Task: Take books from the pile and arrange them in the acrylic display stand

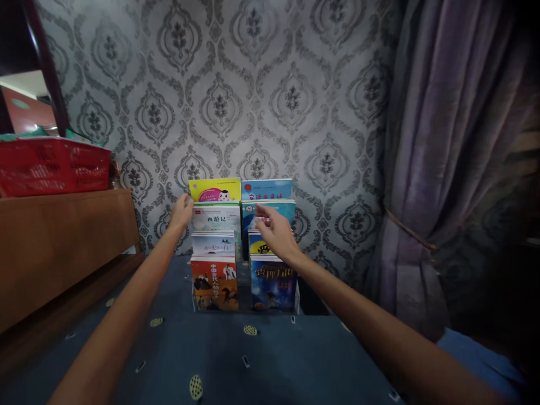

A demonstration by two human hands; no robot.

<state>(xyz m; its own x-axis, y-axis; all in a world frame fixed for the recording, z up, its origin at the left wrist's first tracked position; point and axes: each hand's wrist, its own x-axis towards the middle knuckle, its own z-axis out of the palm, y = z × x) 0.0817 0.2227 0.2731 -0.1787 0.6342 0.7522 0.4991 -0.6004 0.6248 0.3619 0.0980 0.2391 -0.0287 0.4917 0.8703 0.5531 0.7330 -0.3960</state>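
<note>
A tiered rack of children's books (242, 247) stands at the far edge of a blue cloth-covered table (253, 360), against the patterned wall. My left hand (181, 211) reaches to the left side of the second-row white book (217, 218), fingers curled around its edge. My right hand (274, 230) hovers in front of the right column, fingers spread, touching or just over the teal book (270, 211). A yellow book (215, 190) and a blue one (266, 188) stand in the back row. An orange book (214, 284) and a dark blue one (273, 284) fill the front row.
A red plastic basket (53, 165) sits on a wooden cabinet (63, 247) at left. A purple curtain (447, 169) hangs at right, tied back with a cord. The blue cloth has small yellow dots.
</note>
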